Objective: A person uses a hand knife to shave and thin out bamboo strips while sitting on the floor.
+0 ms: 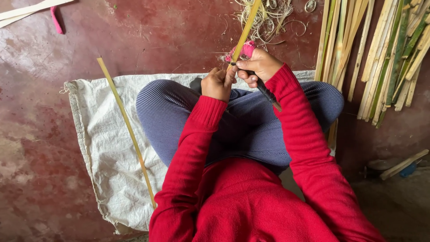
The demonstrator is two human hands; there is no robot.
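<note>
A white woven sack (96,134) is lying beneath the seated person. The left hand (218,84) is pinching a bamboo strip (245,30); touching it, the right hand (259,66) is gripping a dark-handled knife (268,95). Beyond, bamboo strips (380,54) are lying bundled.

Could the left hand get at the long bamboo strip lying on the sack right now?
Probably yes. The loose strip lies uncovered on the sack beside the left knee, nothing across it. But the left hand is gripping the strip being split and must let go first.
</note>
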